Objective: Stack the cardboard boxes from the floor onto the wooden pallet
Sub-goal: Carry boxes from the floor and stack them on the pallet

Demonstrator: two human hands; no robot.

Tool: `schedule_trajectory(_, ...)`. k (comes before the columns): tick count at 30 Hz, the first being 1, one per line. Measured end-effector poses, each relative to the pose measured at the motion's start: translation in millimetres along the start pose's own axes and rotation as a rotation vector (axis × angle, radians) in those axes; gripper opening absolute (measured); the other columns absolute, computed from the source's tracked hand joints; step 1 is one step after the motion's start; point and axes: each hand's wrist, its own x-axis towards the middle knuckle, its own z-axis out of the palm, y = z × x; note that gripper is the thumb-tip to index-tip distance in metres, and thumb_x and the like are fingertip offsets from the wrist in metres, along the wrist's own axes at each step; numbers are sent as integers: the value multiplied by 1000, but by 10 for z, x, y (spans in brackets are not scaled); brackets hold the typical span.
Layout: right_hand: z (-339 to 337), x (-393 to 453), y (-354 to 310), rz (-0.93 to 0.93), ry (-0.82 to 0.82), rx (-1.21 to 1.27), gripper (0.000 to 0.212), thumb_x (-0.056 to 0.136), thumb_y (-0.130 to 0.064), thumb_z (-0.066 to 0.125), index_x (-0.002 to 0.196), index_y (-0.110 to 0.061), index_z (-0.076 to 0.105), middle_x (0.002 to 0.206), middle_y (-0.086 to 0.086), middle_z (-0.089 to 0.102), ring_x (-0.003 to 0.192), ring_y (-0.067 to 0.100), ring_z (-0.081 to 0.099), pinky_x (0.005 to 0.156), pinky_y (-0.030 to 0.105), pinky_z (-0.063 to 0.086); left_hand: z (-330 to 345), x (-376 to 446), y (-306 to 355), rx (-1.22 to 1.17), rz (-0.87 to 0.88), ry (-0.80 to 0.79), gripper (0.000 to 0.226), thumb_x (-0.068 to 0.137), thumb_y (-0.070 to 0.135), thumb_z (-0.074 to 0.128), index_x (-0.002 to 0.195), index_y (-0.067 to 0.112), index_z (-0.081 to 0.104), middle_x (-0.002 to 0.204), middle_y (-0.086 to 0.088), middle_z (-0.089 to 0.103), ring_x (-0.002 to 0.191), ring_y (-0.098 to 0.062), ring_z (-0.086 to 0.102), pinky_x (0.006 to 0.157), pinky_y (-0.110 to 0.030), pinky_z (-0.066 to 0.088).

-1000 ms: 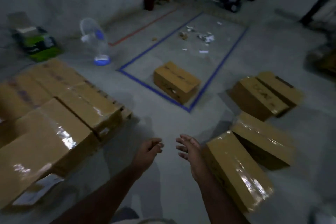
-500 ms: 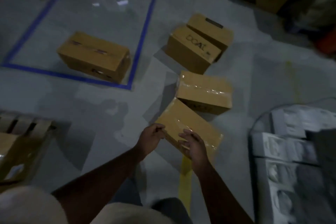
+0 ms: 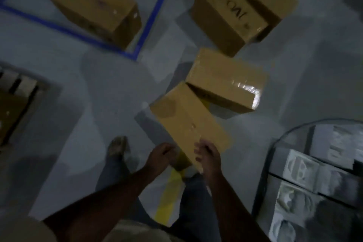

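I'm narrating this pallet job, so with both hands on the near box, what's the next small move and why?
Probably lift the near box clear of the floor. The left hand and right hand grip its near end, its far corner sits against the wrapped box, and the pallet lies leftward.

nearest box (image 3: 184, 122) before the feet, far corner touching second box (image 3: 225, 80) | two boxes (image 3: 245, 10) behind | lone box (image 3: 94, 6) far left inside tape outline (image 3: 151, 19) | pallet (image 3: 17, 92) at left edge

Four brown cardboard boxes (image 3: 188, 122) lay on the floor (one tilted, gripped); wooden pallet (image 3: 17, 86) sat far left.
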Motion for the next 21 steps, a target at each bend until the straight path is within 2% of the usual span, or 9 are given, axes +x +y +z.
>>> schedule_trajectory(2,-228,332,76,-21,-89,-53,22,104,-20,59,126,-20,65,125,6,71,104,20,69,82,34,54,327,170,-154,-45,-88,71,13,103,13,57,112,20,63,105,2,65,101,-28,64,85,-41,55)
schedule_trajectory(6,-541,1363,314,-46,-266,-267,32,105,-28,57,137,-25,58,133,-5,65,119,14,63,98,43,52,962,967,-710,-138,-140,200,12,99,24,63,105,34,64,111,-10,68,102,-31,67,93,-54,56)
schedule_trajectory(9,-693,2189,771,-191,-422,-682,59,97,-48,64,147,-21,49,143,-1,59,127,16,58,109,39,44,1357,1581,-1021,-382,-355,202,17,97,13,64,112,6,64,102,-14,66,88,-27,66,90,-45,55)
schedule_trajectory(10,-736,2414,946,-259,-542,-901,60,97,-41,65,150,-21,47,150,0,54,136,19,52,112,37,42,1487,1786,-1115,-457,-442,182,23,92,14,68,109,0,62,102,-17,63,88,-29,63,86,-43,51)
schedule_trajectory(12,-813,2893,1293,-422,-686,-1235,62,96,-19,62,155,-21,42,162,0,41,151,22,34,119,39,35,1730,2167,-1380,-501,-578,221,63,69,31,82,116,-5,60,117,-22,60,104,-36,62,82,-41,45)
schedule_trajectory(13,-870,3122,1443,-509,-662,-1301,66,95,-15,60,157,-21,40,164,1,37,154,24,28,121,43,33,1813,2325,-1536,-468,-614,291,87,63,37,87,132,-5,54,133,-23,55,117,-40,58,86,-41,45)
schedule_trajectory(15,-969,3496,1623,-642,-397,-1307,72,91,-21,61,158,-20,35,166,3,32,156,29,21,121,53,31,1927,2598,-1796,-406,-635,449,104,74,35,89,153,0,31,154,-17,41,138,-39,45,102,-44,45)
schedule_trajectory(18,-1050,3861,1707,-571,-12,-1258,88,89,-46,65,160,-15,25,171,8,17,158,33,11,124,59,16,2043,2865,-2171,-462,-626,431,86,88,34,78,154,2,32,152,-8,44,140,-36,45,95,-37,46)
schedule_trajectory(21,-1156,4039,1816,-547,75,-1210,110,83,-64,68,163,-14,12,172,7,12,158,30,11,123,54,7,2056,2918,-2339,-529,-572,321,63,97,32,67,150,5,43,148,-7,50,140,-35,45,96,-36,48)
